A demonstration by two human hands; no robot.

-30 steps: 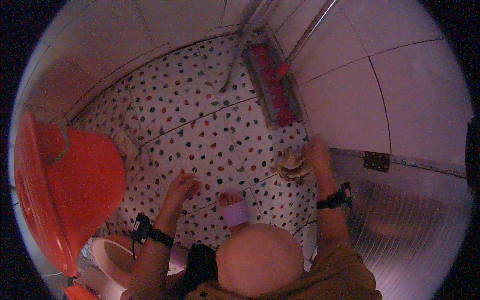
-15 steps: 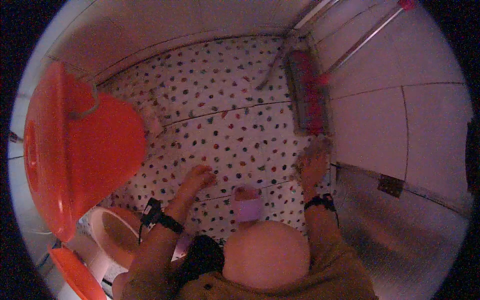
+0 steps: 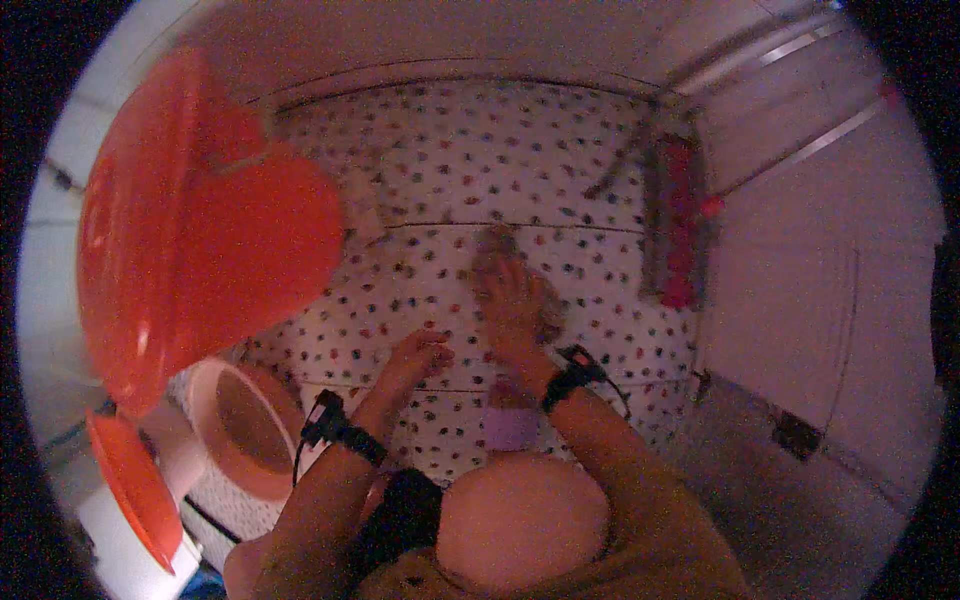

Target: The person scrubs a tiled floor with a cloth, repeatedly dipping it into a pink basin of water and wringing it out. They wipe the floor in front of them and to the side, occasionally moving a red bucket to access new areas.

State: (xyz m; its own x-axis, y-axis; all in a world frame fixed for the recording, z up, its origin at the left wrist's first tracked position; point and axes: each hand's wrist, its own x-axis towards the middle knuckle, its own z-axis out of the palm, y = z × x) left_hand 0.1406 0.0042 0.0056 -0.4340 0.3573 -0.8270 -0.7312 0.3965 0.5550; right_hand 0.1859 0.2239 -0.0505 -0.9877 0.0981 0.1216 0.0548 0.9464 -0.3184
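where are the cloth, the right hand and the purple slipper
Cloth (image 3: 495, 242), head view: its blurred far end, showing past the hand.
Right hand (image 3: 516, 308), head view: middle of its back.
Purple slipper (image 3: 511, 428), head view: its strap.

The large red tub (image 3: 255, 235) looks like smooth, glossy plastic, highlights glinting off its rim; the pink bucket (image 3: 245, 430) seems plastic too, but duller. The rag (image 3: 495, 243) is matt, rumpled cloth (blur hides its weave). The pole (image 3: 830, 137) shines like metal. The brown sleeve (image 3: 660, 500) is matt fabric.
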